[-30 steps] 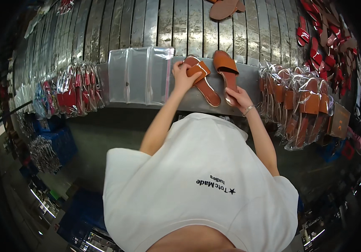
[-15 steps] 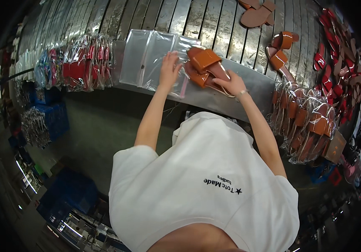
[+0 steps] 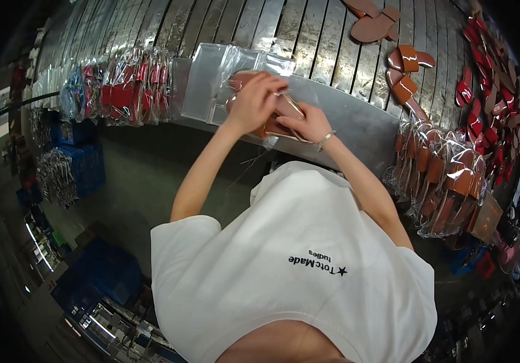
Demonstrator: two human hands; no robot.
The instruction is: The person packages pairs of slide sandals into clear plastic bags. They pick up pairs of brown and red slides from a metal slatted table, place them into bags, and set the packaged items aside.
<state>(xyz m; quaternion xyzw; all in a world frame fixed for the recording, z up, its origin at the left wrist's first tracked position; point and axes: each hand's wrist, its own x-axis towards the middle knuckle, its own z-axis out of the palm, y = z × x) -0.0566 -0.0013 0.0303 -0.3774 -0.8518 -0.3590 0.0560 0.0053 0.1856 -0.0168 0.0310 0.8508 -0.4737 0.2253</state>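
Note:
My right hand [image 3: 311, 126] grips the heel end of a pair of brown slide sandals [image 3: 289, 109], thumb on top. The toe end lies to the left, seemingly within a clear plastic bag [image 3: 275, 63]. Across the sandals' straps lies my left hand [image 3: 255, 103], its fingers bent at the bag's mouth, where film glints around them. It hides most of the straps, and its fingertips are partly blurred. Beneath and left of the sandals, more clear flat bags [image 3: 198, 85] rest on the metal ledge [image 3: 356, 115].
Beyond the ledge runs a slatted metal conveyor [image 3: 314, 42]. Loose brown sandals [image 3: 404, 71] lie on it at right, with red sandals [image 3: 476, 115] farther right. Bagged brown sandals [image 3: 447, 169] stand at the ledge's right end, bagged red ones [image 3: 130, 91] at left. Blue crates [image 3: 81, 169] sit lower left.
The sandals have moved left over the flat bags, toes into the film. My left hand has gone from lying on the bags to over the straps. My right hand has shifted left with them.

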